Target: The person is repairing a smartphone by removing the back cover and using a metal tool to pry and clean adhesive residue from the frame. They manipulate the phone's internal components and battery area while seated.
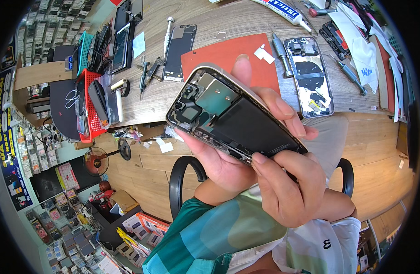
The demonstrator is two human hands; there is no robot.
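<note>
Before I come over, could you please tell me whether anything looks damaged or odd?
The opened smartphone in the hands looks odd, battery bare and no screen fitted; so does the screenless phone on the wooden table, with ragged white patches inside.

The light is bright and even over the table (219, 16), with soft shadows only, and the floor (374, 150) below its near right corner is well lit, in a warm tone. On the metal plate (216, 97) inside the open phone (255, 125) there is a mild sheen, and this phone appears sharp. Beyond the table's left edge the hanging goods (54, 29) look softer, and toward the black border (417, 18) straight lines bend strongly.
</note>
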